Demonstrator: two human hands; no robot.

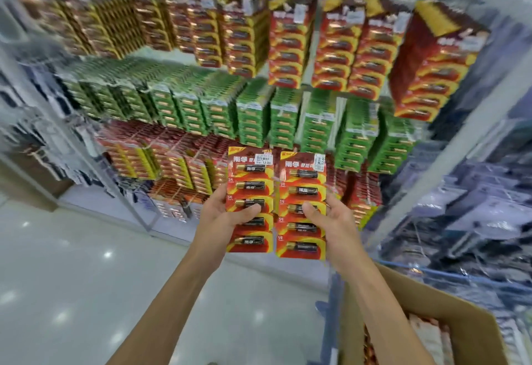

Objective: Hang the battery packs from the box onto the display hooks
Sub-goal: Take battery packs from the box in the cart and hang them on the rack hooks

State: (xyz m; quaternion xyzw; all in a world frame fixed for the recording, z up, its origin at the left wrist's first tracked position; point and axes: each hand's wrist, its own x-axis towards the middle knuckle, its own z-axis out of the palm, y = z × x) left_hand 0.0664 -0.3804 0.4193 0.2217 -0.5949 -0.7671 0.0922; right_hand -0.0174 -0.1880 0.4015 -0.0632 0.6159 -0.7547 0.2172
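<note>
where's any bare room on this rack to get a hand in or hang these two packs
It is crowded nearly everywhere. Narrow white gaps show between the upper red stacks and between the green stacks below them. The floor at left is bare.

two battery packs (276, 200) side by side before display rack (440, 163), box (431, 304) lower right

Both bare arms reach forward and up, side by side. Left hand (223, 216) grips left battery pack (250, 176), thumb across front; right hand (335, 220) grips right battery pack (302, 182) likewise.
</note>
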